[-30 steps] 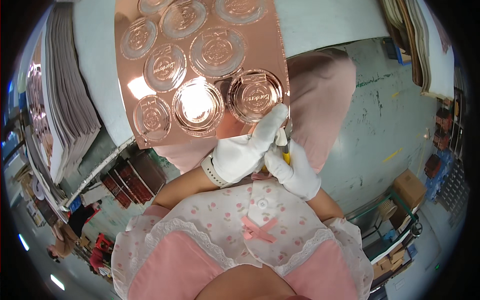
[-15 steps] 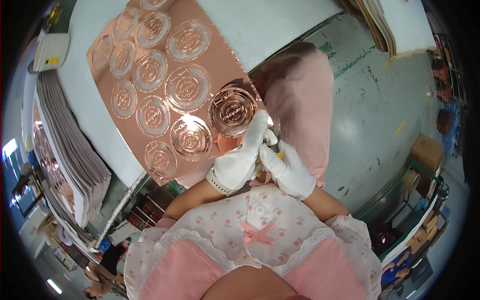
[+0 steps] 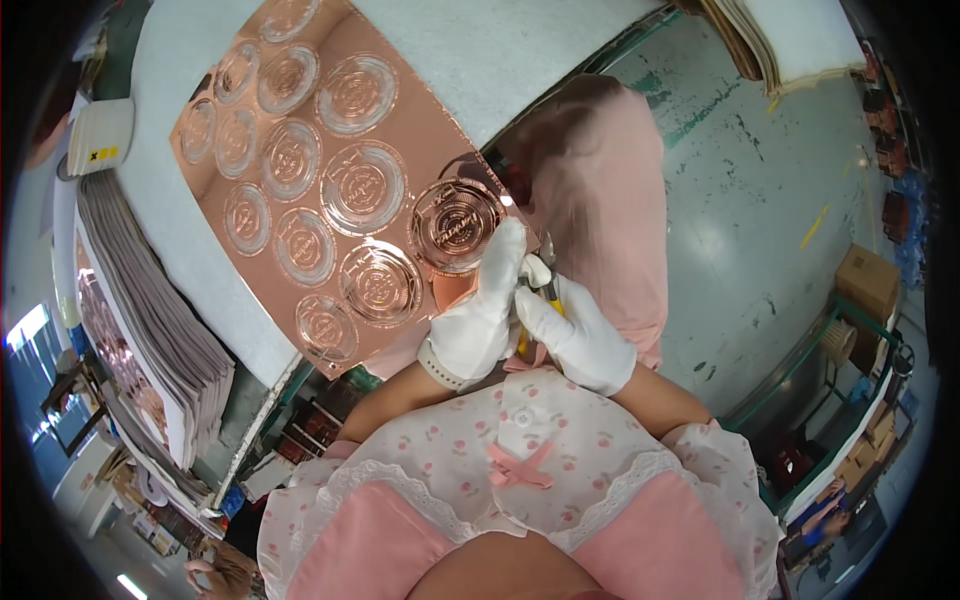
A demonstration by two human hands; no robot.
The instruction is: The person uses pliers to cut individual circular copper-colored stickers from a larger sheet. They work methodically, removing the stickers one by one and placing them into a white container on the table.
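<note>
A copper-coloured sheet [image 3: 425, 145] embossed with several round medallions slants over the white tabletop [image 3: 470, 50], its near corner reaching my hands. My left hand [image 3: 470, 330], in a white glove, is closed on the sheet's right edge. Its thumb lies over the nearest dark, shiny medallion [image 3: 457, 225]. In my white-gloved right hand [image 3: 588, 340] is a hand cutter with yellow handles [image 3: 553, 298]. The cutter's metal jaws point up at the sheet's edge beside my left fingers. The gloves hide part of the tool and the lower fingers.
Stacked grey-white sheets [image 3: 150, 320] stand at the left, near a white card holder [image 3: 100, 135]. Pink cloth [image 3: 610, 200] covers my lap beside the table edge. Farther right are a worn green floor [image 3: 760, 200], a cardboard box [image 3: 866, 280] and a green-framed rack [image 3: 780, 410].
The sheet and both hands keep nearly the same places, with the sheet slightly shifted to the left. The cutter has turned a little, showing more of its yellow handle.
</note>
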